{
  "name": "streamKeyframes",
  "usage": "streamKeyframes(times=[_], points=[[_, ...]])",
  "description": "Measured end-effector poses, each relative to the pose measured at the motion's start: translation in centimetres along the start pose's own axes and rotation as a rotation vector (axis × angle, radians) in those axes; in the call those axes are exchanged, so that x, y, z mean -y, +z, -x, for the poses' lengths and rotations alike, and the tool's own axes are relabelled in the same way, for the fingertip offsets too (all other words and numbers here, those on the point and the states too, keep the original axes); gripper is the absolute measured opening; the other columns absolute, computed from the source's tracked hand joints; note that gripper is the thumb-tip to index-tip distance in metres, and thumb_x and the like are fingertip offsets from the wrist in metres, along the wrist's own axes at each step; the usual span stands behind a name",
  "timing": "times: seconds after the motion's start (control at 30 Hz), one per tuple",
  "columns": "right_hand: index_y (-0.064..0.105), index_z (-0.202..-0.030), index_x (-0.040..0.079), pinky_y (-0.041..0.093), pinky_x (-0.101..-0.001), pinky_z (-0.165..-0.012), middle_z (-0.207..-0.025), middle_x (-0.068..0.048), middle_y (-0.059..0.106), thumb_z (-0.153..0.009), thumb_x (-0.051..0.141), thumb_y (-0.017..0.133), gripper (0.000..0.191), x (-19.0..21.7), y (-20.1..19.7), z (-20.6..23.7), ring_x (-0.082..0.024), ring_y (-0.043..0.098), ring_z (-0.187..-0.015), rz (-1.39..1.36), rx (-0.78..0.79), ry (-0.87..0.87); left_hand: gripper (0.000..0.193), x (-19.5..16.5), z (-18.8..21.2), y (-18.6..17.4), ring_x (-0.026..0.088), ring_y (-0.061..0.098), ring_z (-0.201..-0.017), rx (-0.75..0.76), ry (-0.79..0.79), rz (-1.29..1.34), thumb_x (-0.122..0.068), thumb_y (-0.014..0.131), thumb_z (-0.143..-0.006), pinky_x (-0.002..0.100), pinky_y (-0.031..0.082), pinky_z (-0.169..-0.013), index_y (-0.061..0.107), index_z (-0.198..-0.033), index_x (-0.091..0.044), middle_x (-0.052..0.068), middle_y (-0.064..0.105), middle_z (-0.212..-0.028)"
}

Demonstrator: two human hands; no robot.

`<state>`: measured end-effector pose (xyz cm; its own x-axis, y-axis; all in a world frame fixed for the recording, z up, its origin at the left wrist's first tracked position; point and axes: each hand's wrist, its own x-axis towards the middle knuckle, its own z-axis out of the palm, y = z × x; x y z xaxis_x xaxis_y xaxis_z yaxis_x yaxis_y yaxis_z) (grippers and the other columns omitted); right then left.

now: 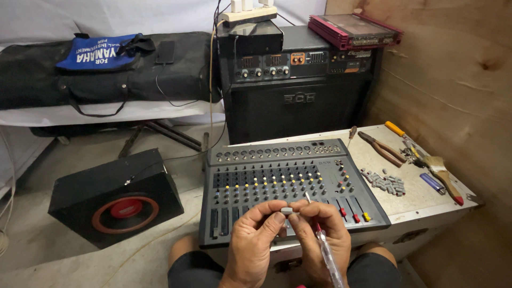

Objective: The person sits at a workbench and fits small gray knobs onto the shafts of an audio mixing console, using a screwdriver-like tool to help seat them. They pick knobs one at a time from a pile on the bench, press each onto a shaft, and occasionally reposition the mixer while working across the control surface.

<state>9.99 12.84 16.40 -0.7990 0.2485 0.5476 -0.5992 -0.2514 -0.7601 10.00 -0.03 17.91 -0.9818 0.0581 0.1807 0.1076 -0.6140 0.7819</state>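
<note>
We see a matt grey metal mixer (277,176) with small plastic knobs (385,181) beside it, rough plywood wall (448,69), black cloth bag (106,74), and a clear glossy plastic screwdriver (328,256).

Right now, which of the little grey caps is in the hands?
The single grey cap, pinched between left hand and right hand. The others lie in a pile on the table.

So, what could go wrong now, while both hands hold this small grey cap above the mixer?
1. The small grey fader cap is pinched only by fingertips of the left hand and right hand; it may slip and drop onto the audio mixer or the floor.
2. The right hand also holds a screwdriver; its tip could scratch the panel.
3. The loose pile of grey caps could be knocked and scattered.
</note>
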Motion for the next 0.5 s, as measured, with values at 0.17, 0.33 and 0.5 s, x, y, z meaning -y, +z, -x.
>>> streamKeyframes(times=[0.17,0.33,0.5], points=[[0.061,-0.106,-0.001,0.055,-0.0307,-0.089,-0.108,-0.015,0.071,-0.089,-0.014,0.068,0.023,-0.10,0.01,0.06,-0.017,0.069,-0.100,-0.025,-0.007,0.018,0.021,0.18,-0.01,-0.03,0.011,0.061,-0.078,0.007,0.014,0.003,-0.007,0.070,-0.093,0.025,0.053,-0.074,0.072,-0.111,0.003,0.006,0.074,-0.095],[0.061,-0.105,-0.001,0.056,-0.0297,-0.085,-0.107,-0.015,0.072,-0.088,-0.015,0.068,0.023,-0.01,0.12,0.20,-0.017,0.068,-0.096,-0.026,-0.004,0.032,0.020,0.13,0.03,0.04,0.010,0.060,-0.078,-0.012,0.006,-0.010,-0.009,0.070,-0.095,0.025,0.052,-0.073,0.071,-0.111,0.003,0.006,0.073,-0.096],[0.061,-0.105,-0.001,0.056,-0.0297,-0.086,-0.107,-0.015,0.071,-0.088,-0.015,0.069,0.023,-0.03,0.26,0.18,-0.017,0.068,-0.097,-0.008,-0.015,0.028,0.022,-0.07,0.08,0.05,0.010,0.060,-0.077,-0.017,-0.011,0.003,-0.010,0.069,-0.094,0.025,0.052,-0.073,0.072,-0.111,0.003,0.005,0.074,-0.096]])
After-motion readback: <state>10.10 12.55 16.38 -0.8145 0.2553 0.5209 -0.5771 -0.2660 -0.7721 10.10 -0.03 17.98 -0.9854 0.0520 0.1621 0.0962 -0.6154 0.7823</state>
